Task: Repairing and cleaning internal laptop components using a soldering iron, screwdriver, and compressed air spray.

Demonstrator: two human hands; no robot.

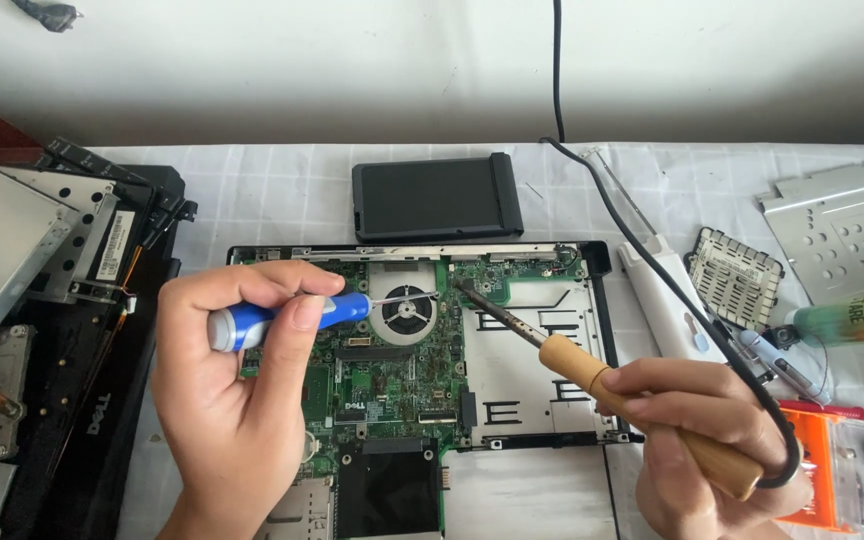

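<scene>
An opened laptop base with a green circuit board [392,375] and a round fan [404,309] lies in front of me. My left hand [227,390] grips a blue-handled screwdriver [287,318], held sideways with its thin tip reaching toward the fan's upper right. My right hand [702,435] holds a soldering iron [577,365] by its wooden handle. Its dark metal tip points up-left and rests near the board just right of the fan. The iron's black cord [652,265] loops around my right hand and runs up off the table.
A black battery pack [437,198] lies behind the laptop. Removed drives and a black laptop panel [52,300] pile up at the left. At the right sit a white tool [662,300], a perforated metal plate [837,235], a small grille [735,277], a green tube [852,320] and an orange parts box [847,470].
</scene>
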